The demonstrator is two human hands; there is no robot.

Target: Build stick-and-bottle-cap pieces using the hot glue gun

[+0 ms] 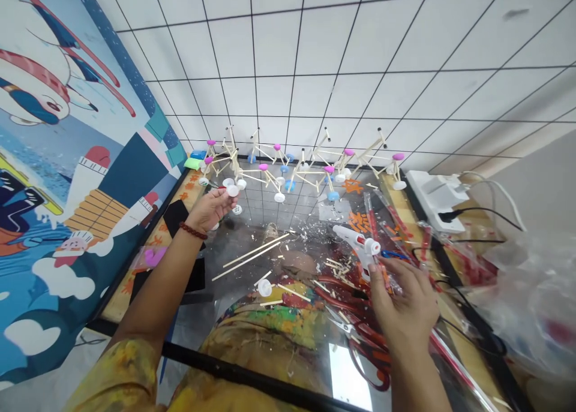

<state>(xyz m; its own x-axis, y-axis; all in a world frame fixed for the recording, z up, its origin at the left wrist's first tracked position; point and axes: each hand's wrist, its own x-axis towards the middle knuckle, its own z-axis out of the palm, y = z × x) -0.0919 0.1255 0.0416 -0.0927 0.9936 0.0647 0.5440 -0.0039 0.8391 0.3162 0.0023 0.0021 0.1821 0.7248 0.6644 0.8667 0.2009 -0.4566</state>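
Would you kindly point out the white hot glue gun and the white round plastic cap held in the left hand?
White hot glue gun (356, 240), head view, on its barrel.
White round plastic cap (233, 191), head view, on its flat face.

White power strip (438, 197) far right, black plug in it. Loose wooden sticks (252, 255) mid-table. White cap (264, 287) near centre. Cartoon mural (67, 160) left. Tiled wall (360, 52) far.

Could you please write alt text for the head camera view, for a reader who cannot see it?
A person's right hand grips a white glue gun over a littered glass table while the left hand holds a small white cap. A row of stick models with coloured caps lines the tiled wall, and loose sticks lie between the hands.
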